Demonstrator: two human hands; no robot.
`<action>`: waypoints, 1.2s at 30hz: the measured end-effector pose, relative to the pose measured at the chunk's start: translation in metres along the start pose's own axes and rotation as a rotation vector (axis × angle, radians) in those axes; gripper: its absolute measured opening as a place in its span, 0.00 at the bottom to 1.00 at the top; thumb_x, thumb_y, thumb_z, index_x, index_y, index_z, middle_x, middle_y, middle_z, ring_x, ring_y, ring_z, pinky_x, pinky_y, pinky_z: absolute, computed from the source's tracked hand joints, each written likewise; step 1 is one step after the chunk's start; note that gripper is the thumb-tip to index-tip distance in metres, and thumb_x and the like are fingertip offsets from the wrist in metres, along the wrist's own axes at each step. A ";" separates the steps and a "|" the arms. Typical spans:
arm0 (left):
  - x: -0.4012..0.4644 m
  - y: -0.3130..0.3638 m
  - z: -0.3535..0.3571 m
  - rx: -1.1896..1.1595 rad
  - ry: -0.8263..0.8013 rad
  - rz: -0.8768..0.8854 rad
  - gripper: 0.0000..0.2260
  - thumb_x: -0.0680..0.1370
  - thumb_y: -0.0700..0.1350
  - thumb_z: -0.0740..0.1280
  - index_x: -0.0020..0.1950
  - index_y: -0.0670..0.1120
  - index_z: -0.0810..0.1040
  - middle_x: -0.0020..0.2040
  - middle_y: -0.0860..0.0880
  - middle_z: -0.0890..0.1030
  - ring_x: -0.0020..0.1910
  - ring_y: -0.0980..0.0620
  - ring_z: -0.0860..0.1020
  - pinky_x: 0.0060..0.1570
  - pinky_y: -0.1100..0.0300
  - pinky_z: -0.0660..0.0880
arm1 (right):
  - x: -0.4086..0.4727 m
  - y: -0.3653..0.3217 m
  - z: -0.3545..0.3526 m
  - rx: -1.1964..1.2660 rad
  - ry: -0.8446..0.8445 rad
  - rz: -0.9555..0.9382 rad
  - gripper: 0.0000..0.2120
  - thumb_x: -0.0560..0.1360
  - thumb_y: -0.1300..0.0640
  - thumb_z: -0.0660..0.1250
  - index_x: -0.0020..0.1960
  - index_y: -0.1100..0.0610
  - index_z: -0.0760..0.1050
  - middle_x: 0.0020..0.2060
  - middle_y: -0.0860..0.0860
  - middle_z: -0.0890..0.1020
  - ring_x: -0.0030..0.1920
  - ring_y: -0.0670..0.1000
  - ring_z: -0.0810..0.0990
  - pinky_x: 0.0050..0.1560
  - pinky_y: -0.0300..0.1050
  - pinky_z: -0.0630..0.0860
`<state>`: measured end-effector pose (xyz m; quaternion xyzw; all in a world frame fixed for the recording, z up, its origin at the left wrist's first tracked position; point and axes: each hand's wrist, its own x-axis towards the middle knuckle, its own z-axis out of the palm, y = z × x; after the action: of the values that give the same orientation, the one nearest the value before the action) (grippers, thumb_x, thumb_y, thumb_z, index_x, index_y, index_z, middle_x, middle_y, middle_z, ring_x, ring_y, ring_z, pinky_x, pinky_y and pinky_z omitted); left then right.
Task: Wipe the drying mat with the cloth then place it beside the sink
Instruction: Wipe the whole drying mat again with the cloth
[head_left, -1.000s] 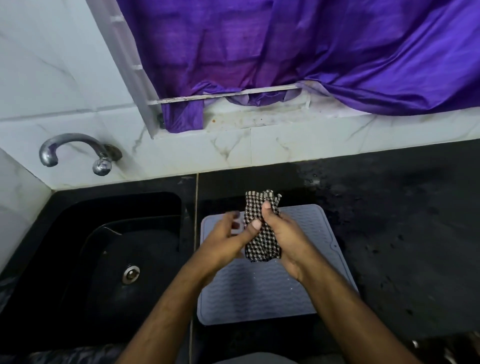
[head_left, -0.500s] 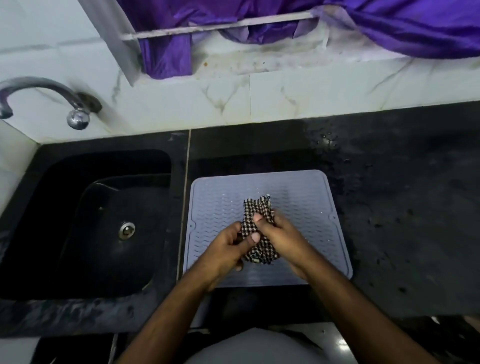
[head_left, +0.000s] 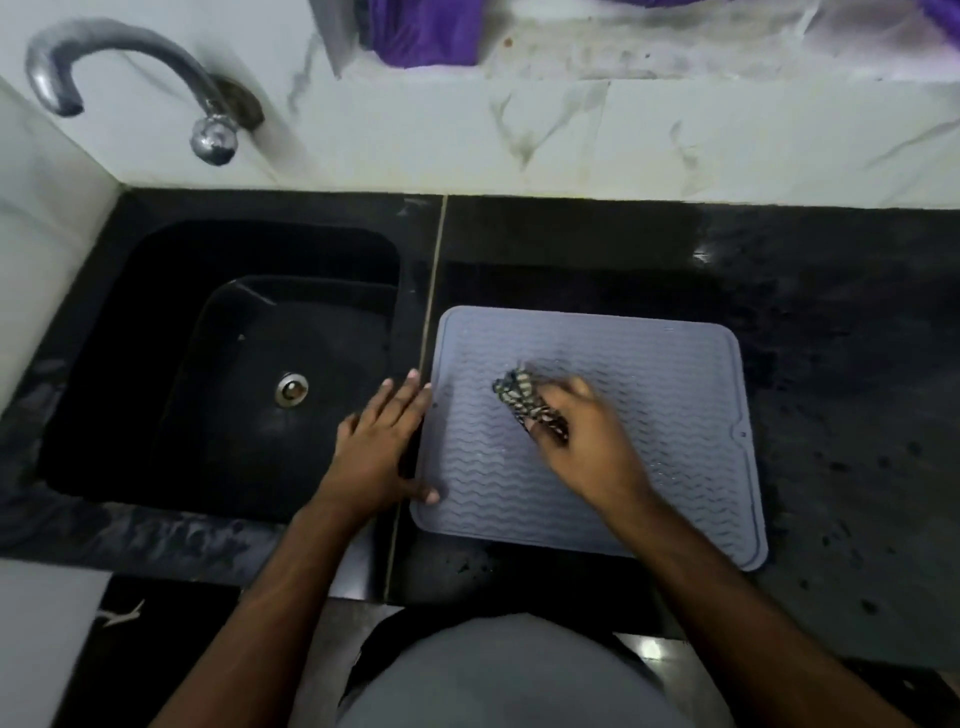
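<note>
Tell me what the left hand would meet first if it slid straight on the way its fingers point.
The left hand lies flat at the mat's left edge, fingers pointing toward the back wall. Ahead is only bare black counter, so it would probably reach the wall first; depth is hard to judge.

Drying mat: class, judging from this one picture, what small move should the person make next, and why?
Probably drag the cloth across the drying mat toward its far right side. The right hand grips the bunched cloth near the mat's middle, the left hand rests flat at the mat's left edge beside the sink, steadying it, and most of the ridged surface looks untouched.
</note>
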<state>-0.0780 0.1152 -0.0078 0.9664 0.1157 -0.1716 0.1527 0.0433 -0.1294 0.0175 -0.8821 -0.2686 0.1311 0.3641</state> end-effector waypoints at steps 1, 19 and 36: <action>-0.001 -0.003 0.005 0.005 -0.011 0.031 0.63 0.60 0.70 0.75 0.81 0.59 0.37 0.80 0.61 0.35 0.80 0.54 0.36 0.71 0.40 0.56 | 0.007 -0.008 0.008 -0.085 -0.036 -0.109 0.22 0.73 0.62 0.71 0.66 0.53 0.77 0.60 0.50 0.78 0.59 0.55 0.74 0.60 0.50 0.74; 0.023 -0.009 0.004 0.011 -0.135 0.147 0.71 0.53 0.73 0.76 0.79 0.57 0.29 0.83 0.55 0.49 0.80 0.49 0.34 0.74 0.42 0.31 | 0.019 -0.026 0.080 -0.713 -0.322 -0.396 0.24 0.79 0.53 0.61 0.75 0.50 0.66 0.72 0.49 0.71 0.65 0.57 0.70 0.58 0.56 0.67; 0.021 0.027 -0.003 0.350 -0.254 -0.051 0.72 0.59 0.66 0.79 0.74 0.51 0.20 0.83 0.49 0.46 0.81 0.38 0.43 0.73 0.37 0.34 | -0.029 0.061 -0.002 -0.743 -0.201 -0.106 0.22 0.81 0.57 0.60 0.74 0.45 0.69 0.73 0.44 0.72 0.68 0.52 0.71 0.59 0.52 0.64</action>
<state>-0.0505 0.0948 -0.0064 0.9455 0.0883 -0.3134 -0.0084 0.0434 -0.1825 -0.0235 -0.9215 -0.3774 0.0916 -0.0021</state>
